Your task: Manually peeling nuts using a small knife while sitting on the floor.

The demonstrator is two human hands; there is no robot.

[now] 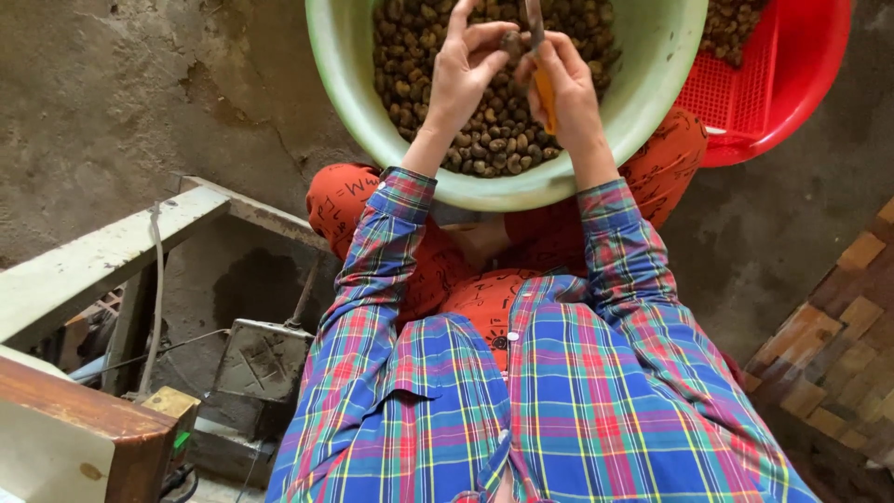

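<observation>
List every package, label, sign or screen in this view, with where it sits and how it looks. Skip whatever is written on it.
No packages, labels, signs or screens show.
Nearest thing: orange trousers with small dark printed lettering, on the person's lap under the green basin.
Containers only: the round pale green basin of brown nuts, and a red plastic basket at upper right.
The left hand holds a nut; the right hand holds an orange-handled knife.

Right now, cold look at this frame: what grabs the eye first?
The pale green basin full of small brown nuts, resting on the person's lap at top centre. Over it, the left hand pinches one nut while the right hand holds a small orange-handled tool against it. A red plastic basket with more nuts sits at top right on the concrete floor.
</observation>
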